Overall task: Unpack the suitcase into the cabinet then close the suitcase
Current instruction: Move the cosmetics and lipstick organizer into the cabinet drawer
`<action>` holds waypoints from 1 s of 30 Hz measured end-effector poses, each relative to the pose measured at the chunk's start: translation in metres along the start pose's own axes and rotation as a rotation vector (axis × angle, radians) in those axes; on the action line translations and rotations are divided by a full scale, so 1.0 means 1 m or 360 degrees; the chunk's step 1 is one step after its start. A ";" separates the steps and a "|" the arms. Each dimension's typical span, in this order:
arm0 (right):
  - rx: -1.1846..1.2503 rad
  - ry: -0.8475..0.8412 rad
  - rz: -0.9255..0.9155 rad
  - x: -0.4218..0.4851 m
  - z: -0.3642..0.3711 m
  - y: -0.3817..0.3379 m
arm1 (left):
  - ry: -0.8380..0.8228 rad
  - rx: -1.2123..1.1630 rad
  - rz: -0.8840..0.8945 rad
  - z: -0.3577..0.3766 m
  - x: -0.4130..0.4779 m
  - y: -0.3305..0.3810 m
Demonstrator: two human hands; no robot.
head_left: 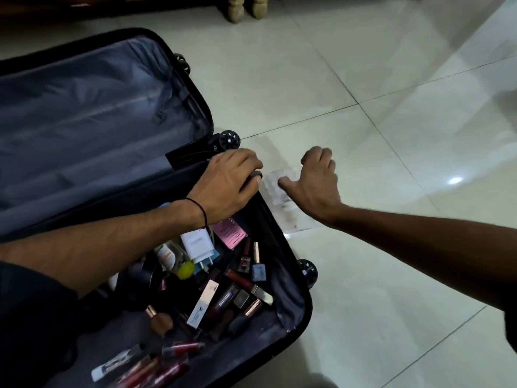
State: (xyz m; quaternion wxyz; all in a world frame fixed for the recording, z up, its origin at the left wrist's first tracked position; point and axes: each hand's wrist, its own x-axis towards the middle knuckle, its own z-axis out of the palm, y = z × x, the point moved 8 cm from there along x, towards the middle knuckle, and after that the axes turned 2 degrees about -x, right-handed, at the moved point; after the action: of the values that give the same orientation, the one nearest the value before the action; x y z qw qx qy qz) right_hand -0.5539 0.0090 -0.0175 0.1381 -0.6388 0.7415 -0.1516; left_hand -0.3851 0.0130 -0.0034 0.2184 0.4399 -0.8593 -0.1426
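The suitcase [106, 113] lies open on the floor [363, 79], with cosmetics [223, 289] filling its near half. A clear box [275, 201] sits just outside the right edge. Our left hand [226, 183] curls over that rim. Our right hand [316, 186] rests on the box; we cannot tell its grip. We should brace the rim and lift the box level.

One head-worn view — steep, downward.
It looks forward and down, near over the open suitcase [98, 107] and tiled floor [363, 79], wide-angled.
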 end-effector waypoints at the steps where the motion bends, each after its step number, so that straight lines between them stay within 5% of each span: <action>1: 0.0100 0.0095 -0.0142 -0.005 -0.010 -0.013 | 0.0085 -0.0097 -0.0048 -0.010 -0.006 -0.004; 4: 0.0450 0.0057 -0.0511 -0.034 -0.019 -0.060 | 0.0229 -0.0376 -0.0300 -0.033 -0.040 -0.023; 8: 0.0654 -0.0448 -0.0922 -0.096 0.010 -0.128 | 0.0162 -0.0433 -0.0681 -0.056 -0.110 -0.047; 13: 0.0496 -0.1213 -0.1286 -0.180 0.087 -0.190 | -0.0072 -0.0421 -0.0990 -0.080 -0.217 -0.052; 17: 0.0206 -0.1566 -0.1582 -0.232 0.127 -0.219 | -0.0213 -0.0408 -0.1125 -0.088 -0.285 -0.041; 24: -0.0256 -0.1737 -0.1745 -0.263 0.172 -0.217 | -0.1079 -0.0118 -0.1139 -0.039 -0.354 -0.047; 30: -0.0303 -0.1704 -0.1759 -0.274 0.179 -0.207 | -0.1281 0.0033 -0.0963 -0.012 -0.351 -0.041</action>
State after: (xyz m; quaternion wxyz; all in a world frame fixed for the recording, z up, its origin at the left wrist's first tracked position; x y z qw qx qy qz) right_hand -0.2553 0.2425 -0.0951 0.3265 -0.9114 0.1574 0.1952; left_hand -0.1690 0.2759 -0.0990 -0.1859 0.5817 -0.7107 -0.3493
